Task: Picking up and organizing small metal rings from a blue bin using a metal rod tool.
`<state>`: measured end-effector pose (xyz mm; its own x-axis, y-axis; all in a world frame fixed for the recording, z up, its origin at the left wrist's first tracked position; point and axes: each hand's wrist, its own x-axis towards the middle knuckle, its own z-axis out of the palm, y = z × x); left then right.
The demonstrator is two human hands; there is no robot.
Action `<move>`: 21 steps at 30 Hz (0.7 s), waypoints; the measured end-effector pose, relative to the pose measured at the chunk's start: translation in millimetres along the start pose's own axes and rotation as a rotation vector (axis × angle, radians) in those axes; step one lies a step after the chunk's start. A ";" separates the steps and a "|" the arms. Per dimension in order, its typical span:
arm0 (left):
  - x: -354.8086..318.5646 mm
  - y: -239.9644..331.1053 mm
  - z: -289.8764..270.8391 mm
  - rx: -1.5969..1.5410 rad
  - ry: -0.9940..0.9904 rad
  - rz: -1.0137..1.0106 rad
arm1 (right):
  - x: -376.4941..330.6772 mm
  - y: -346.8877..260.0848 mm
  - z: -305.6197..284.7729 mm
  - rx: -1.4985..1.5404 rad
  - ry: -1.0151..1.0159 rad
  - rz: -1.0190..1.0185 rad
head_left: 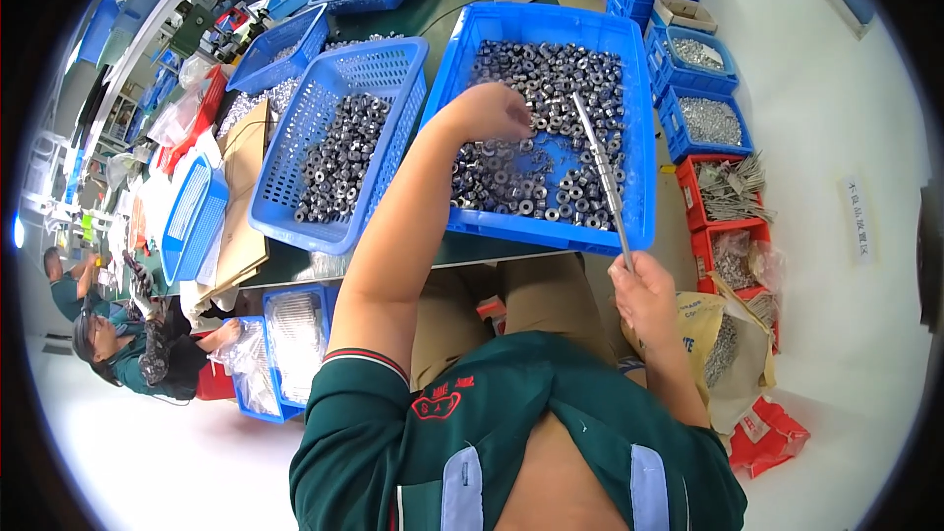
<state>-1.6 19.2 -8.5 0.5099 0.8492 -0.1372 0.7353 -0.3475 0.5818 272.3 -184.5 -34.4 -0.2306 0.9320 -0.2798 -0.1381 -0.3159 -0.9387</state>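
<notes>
My right hand (644, 295) is closed round the lower end of a thin metal rod (621, 231), which slants up over the blue bin. Several silver sleeve-like pieces (598, 152) appear to sit along its upper part. Over the middle of the blue bin (551, 228), my left hand (492, 112) has its fingers curled together just above the loose parts; what they hold, if anything, is hidden. Small dark and silver metal rings (580, 74) fill much of the bin. Part of its blue floor shows near the centre, with small dark bits on it.
Left of the bin, a perforated blue basket (280, 162) holds more metal rings. Cardboard (241, 197) and another blue basket (187, 221) lie beyond it. Stacked blue bins (713, 123) and red bins (700, 192) of metal parts stand right. Two people sit far left.
</notes>
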 end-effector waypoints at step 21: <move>4.6 27.5 45.2 0.836 -0.140 -0.092 | -1.5 -2.9 -3.5 0.064 -0.066 0.010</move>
<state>41.2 -4.4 -29.4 0.4422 0.8506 -0.2844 0.8361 -0.5057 -0.2125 276.4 -184.3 -32.0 -0.2947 0.9157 -0.2733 -0.1960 -0.3378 -0.9206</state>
